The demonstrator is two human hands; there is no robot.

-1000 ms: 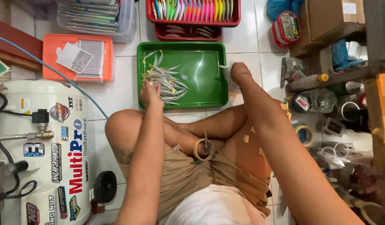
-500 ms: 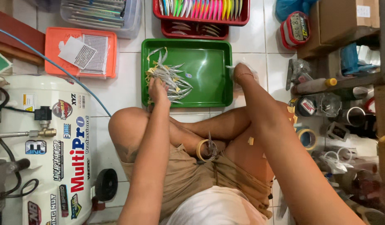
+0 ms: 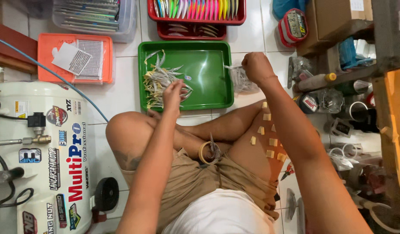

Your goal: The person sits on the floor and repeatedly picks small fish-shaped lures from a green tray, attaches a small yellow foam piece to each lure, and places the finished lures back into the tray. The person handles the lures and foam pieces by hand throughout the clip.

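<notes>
I sit cross-legged on a white tiled floor. A green plastic tray (image 3: 208, 69) lies in front of my knees, with a heap of small silvery fish-shaped lures (image 3: 159, 82) in its left part. My left hand (image 3: 174, 96) reaches into that heap, fingers pinching among the pieces. My right hand (image 3: 255, 67) is closed on a clear plastic bag (image 3: 240, 80) at the tray's right edge. A roll of tape (image 3: 207, 152) rests in my lap. Several small tan tape squares (image 3: 269, 141) stick to my right thigh.
A white air compressor tank (image 3: 44, 160) stands at the left with a blue hose (image 3: 57, 78). Behind the tray are an orange tray (image 3: 48, 65) with sheets, a clear bin (image 3: 87, 17) and red trays of coloured lures (image 3: 195, 11). Cluttered tools, a cardboard box (image 3: 338, 17) and tape rolls fill the right.
My right hand has lifted from the tray's right edge and closed on the clear bag. My left hand stays in the lure heap. The view has shifted slightly.
</notes>
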